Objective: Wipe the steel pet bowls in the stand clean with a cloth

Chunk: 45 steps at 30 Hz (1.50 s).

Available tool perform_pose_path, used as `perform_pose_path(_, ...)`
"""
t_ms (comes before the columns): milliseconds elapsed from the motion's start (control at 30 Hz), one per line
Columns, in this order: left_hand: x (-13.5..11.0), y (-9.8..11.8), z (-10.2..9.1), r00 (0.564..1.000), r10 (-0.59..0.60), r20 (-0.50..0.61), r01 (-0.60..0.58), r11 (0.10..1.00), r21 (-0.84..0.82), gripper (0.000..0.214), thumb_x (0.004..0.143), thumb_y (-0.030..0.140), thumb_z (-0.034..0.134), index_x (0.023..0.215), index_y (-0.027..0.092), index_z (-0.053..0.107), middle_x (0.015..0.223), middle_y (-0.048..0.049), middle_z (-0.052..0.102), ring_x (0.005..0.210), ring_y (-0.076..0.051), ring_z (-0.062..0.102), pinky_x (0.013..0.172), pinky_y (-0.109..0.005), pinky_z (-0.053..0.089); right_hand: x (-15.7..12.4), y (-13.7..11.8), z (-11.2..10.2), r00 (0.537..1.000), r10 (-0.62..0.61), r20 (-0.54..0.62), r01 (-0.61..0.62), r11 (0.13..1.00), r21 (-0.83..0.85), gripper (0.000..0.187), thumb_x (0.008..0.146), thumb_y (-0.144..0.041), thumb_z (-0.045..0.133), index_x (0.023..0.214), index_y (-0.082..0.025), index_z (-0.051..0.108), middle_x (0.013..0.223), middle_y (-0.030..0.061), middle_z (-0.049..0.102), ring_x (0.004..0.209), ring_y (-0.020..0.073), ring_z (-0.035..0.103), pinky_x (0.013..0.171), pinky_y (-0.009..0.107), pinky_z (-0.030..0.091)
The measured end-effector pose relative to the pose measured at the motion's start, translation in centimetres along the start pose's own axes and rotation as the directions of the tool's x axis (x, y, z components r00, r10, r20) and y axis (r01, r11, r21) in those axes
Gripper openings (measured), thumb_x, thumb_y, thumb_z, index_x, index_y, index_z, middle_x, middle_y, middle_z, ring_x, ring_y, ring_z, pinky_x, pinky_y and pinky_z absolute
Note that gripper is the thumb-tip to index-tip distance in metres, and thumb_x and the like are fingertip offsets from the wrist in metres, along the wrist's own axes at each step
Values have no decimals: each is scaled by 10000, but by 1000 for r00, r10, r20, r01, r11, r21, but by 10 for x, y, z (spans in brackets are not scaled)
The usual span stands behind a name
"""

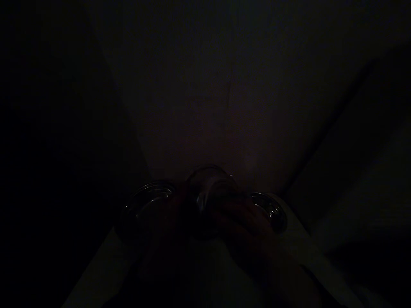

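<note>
The view is very dark, so shapes show mostly by glints and faint outlines. A shiny round metal bowl (203, 199) sits between my two hands and looks tilted. My right hand (245, 220) lies against its right side, fingers reaching across it. On its other side, my left hand (168, 220) is barely visible and seems to grip the bowl's left edge. Another shiny metal bowl (149, 188) stands just left of my left hand. To the right, a third metal bowl (276, 211) is partly hidden behind my right hand.
The bowls are on a pale narrow surface (99, 265) that widens towards me. Behind it rises a dim flat panel (192, 85), perhaps a wall, with a thin vertical line. A dark diagonal edge (334, 122) runs along the right. The far left is black.
</note>
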State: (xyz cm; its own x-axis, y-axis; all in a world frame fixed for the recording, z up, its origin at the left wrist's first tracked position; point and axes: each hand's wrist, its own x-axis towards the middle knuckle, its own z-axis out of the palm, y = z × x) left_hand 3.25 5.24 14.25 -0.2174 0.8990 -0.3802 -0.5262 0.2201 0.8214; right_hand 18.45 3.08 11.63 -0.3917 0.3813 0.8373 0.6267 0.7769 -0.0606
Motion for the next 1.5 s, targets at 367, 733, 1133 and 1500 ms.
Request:
perform_pose_path(367,9,-1,-2,1000,-17,2,17,1000,3,271,750,414,673,840,162,711,829,-93,732,800,-247,691,674,-338,563,1,0,-5,998,40,51,-37,998,-57,327,869,-72,480,1160,-183,581,1063,82,666,956,209,600,748,327,551)
perform_pose_path(733,-2,2,0,999,-43,21,42,999,22,227,757,371,674,819,155,705,802,-90,732,761,-229,693,639,-306,559,3,4,-5,997,64,54,-61,997,-50,307,869,-89,500,1156,-146,592,1066,96,654,967,201,577,780,307,539)
perform_pose_path(1133,3,3,-7,993,113,30,-112,993,-25,303,787,445,623,896,174,702,859,-76,732,908,-254,676,732,-329,554,1,13,-13,992,9,125,-12,1000,19,356,848,-73,482,1176,-169,579,1087,89,657,912,198,598,715,333,555)
perform_pose_path(1500,-3,-3,3,999,49,21,-51,995,86,142,716,314,717,781,188,710,822,-70,729,871,-243,684,710,-311,544,3,20,-7,988,152,6,-151,987,-60,394,874,-129,519,1251,-238,535,1120,82,637,941,223,606,748,369,562)
